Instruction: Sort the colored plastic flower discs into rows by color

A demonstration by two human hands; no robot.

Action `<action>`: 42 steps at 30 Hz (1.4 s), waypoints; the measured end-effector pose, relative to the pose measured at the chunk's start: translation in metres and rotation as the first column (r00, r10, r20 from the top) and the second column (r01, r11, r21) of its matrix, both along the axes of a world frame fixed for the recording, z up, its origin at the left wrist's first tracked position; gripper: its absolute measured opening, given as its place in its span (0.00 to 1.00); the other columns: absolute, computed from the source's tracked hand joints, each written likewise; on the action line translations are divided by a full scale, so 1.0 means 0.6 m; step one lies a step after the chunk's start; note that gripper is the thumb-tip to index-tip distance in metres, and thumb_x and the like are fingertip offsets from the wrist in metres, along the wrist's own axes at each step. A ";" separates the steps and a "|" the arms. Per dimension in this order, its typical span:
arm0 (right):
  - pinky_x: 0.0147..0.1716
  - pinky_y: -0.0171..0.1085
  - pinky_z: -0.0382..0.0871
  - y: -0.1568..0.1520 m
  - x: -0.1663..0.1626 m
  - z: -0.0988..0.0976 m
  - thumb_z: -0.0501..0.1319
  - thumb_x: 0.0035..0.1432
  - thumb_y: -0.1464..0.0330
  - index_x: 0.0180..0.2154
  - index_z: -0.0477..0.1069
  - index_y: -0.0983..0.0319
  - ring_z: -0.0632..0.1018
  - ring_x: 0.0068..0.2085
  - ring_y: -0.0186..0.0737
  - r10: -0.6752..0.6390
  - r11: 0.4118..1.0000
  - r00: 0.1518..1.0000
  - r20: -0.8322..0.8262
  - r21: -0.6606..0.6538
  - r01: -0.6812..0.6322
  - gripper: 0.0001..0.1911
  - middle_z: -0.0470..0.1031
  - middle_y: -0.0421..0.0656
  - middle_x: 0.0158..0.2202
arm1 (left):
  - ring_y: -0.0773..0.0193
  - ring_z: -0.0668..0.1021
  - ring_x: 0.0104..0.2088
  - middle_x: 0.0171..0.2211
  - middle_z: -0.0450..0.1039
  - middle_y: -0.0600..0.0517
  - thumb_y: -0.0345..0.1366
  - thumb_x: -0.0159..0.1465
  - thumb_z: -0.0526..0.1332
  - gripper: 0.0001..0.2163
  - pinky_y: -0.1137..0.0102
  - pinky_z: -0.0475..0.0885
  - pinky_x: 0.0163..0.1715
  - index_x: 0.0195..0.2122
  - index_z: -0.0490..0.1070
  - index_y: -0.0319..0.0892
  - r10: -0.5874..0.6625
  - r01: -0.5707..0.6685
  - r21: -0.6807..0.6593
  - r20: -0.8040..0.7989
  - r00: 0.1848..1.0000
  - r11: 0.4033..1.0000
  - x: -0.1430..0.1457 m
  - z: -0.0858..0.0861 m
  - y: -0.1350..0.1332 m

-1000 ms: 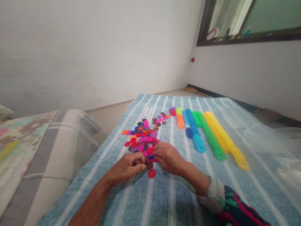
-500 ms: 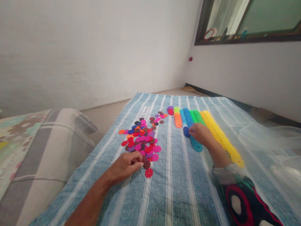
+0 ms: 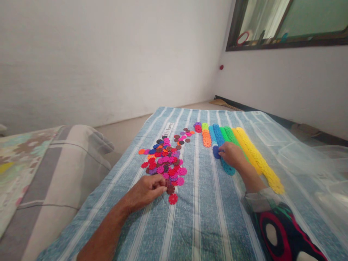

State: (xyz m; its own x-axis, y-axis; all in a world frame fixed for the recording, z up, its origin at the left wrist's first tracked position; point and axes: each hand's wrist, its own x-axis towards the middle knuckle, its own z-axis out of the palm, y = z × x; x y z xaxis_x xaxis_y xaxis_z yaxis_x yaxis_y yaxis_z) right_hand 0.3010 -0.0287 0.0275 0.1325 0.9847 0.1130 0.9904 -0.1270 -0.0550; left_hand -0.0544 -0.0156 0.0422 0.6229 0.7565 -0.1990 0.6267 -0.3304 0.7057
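With fingertips pinched, my right hand [image 3: 232, 154] is closed on a dark blue flower-shaped disc [image 3: 216, 152]. This disc lies at the near end of a light blue row, beside a longer blue row [image 3: 228, 168] of overlapping discs. My left hand [image 3: 149, 189] rests on the cloth with curled fingers and thumb pressed together, at the near edge of a mixed pile of plastic discs [image 3: 165, 159]. A brown disc [image 3: 170, 189] touches or nearly touches its fingertips; whether anything is inside them is hidden. Just nearer lies a red disc [image 3: 173, 199].
An orange row [image 3: 207, 139], green rows [image 3: 231, 136] and long yellow rows [image 3: 251, 154] lie beside the blue ones. Clear plastic containers [image 3: 299, 159] stand at the right. The striped cloth [image 3: 182, 232] covers the table. A grey-striped cushioned piece [image 3: 73, 156] is at left.
The whole view has shifted slightly. Both hands hold nearly the same positions, and the dark blue disc is still under my right fingertips.
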 end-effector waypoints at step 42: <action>0.36 0.37 0.59 -0.010 -0.188 -0.092 0.57 0.63 0.72 0.29 0.72 0.62 0.70 0.37 0.40 0.501 0.848 0.861 -0.090 0.251 -0.467 0.10 0.72 0.44 0.32 | 0.61 0.76 0.36 0.36 0.77 0.49 0.38 0.58 0.58 0.09 0.71 0.64 0.32 0.32 0.78 0.43 0.528 -0.333 0.552 -0.240 0.814 0.764 -0.012 -0.038 0.198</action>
